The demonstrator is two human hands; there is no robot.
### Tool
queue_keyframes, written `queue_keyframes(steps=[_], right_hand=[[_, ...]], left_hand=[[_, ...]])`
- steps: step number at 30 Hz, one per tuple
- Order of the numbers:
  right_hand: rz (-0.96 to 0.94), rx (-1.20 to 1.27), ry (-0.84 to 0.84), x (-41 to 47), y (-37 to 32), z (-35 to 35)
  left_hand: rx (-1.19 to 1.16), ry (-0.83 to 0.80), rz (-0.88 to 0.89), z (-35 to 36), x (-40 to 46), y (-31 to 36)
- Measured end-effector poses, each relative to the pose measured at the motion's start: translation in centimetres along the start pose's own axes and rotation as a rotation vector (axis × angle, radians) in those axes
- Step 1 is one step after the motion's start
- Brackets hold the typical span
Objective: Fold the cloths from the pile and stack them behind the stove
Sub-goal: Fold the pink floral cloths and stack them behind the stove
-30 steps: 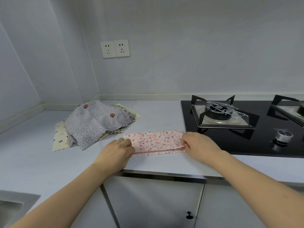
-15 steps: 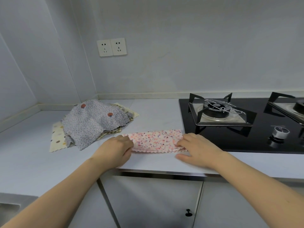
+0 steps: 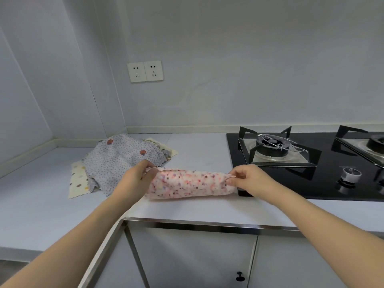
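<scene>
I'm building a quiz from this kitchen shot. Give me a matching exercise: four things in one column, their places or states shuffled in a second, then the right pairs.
Things:
1. pink cloth
2. grey cloth
3. sockets
4. knob

Places or states:
A. on the wall
B. on top of the pile
C. held at both ends by the hands
D. on the black stove

Pairs: 1-C, 2-B, 3-A, 4-D

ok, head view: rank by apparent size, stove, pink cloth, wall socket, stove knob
1. stove, cut off at the right edge
2. pink cloth, held by both hands
3. wall socket, farther away, so unsure
4. stove knob
</scene>
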State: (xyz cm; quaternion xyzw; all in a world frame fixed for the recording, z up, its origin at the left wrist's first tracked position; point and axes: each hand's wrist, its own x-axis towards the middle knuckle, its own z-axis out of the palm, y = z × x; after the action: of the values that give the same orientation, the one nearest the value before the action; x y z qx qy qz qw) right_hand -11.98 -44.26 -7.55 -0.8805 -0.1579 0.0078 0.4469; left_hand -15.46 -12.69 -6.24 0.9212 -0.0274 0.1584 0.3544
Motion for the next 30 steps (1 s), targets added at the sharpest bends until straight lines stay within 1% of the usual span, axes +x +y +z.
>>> queue_keyframes(steps=[2, 6, 9, 12, 13, 17, 20, 22, 25, 28, 30], right_hand=[[0.024, 0.095, -0.044, 0.1, -1.3, -1.1], [0.092, 0.333, -0.115, 0.4, -3.5, -2.9], [0.119, 0.548, -0.067, 1.1, -4.5, -3.1], [0.173, 0.634, 0.024, 2.0, -4.9, -2.1], [0.194, 0.614, 0.045, 2.3, -5.0, -1.5], [0.289, 0.384, 0.160, 3.6, -4.8, 0.4], [0.293, 0.302, 0.278, 4.2, -5.1, 1.3], [0.250, 0.221, 0.365, 4.5, -5.3, 1.5], [0.154, -0.015, 0.440, 5.3, -5.6, 1.5], [0.037, -0.267, 0.446, 6.7, -5.6, 1.8], [-0.036, -0.428, 0.400, 8.1, -5.3, 2.7]], left_hand=[[-0.039, -0.007, -0.014, -1.2, 0.0, 0.5], [-0.195, -0.051, -0.035, -3.5, 0.4, 1.1], [-0.310, -0.084, -0.045, -4.5, 0.7, 1.4], [-0.376, -0.114, -0.049, -4.6, 0.6, 1.4], [-0.357, -0.109, -0.047, -4.5, 0.6, 1.4], [-0.265, -0.115, -0.041, -3.9, 0.2, 1.0], [-0.250, -0.142, -0.053, -3.3, -0.3, 0.7], [-0.283, -0.156, -0.052, -3.2, -0.6, 0.7], [-0.428, -0.219, -0.093, -3.4, -0.7, 1.3], [-0.501, -0.291, -0.171, -3.4, -0.6, 1.4], [-0.489, -0.309, -0.245, -3.2, -0.3, 0.7]])
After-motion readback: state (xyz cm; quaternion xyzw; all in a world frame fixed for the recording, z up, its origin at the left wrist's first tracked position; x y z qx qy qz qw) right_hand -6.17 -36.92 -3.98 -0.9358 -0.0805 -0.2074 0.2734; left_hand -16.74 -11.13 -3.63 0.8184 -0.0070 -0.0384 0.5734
